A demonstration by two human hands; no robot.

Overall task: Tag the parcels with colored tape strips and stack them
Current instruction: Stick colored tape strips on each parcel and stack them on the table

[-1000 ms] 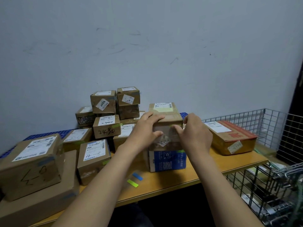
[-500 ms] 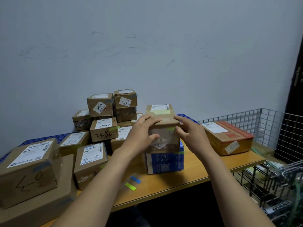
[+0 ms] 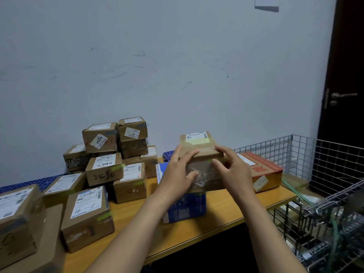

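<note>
a person is working at the counter [image 3: 226,210], and the brown parcel [image 3: 201,152] is sitting between both arms, over the blue box [image 3: 185,208] that is standing near the counter's front edge, about midway along it. the parcel is tilting a little, and i cannot tell whether its underside is touching the blue box or hanging just clear of it. the left grip [image 3: 176,175] is wrapping the parcel's left side, fingers curling over the top edge and thumb lying on the front face. the right grip [image 3: 235,172] is pinching the top front edge, fingers on the lid and thumb beside a green tape strip [image 3: 214,160] folding over that edge. to my eye the tagging of this parcel is finishing and the stacking is beginning. the next move is asking for a level carry and a square set-down, on the blue box or on the pile of parcels [image 3: 116,146] along the counter's back edge; a crooked landing risks tipping it. a red-topped box [image 3: 264,168] is lying toward the right end, beside the wire basket [image 3: 295,146].
</note>
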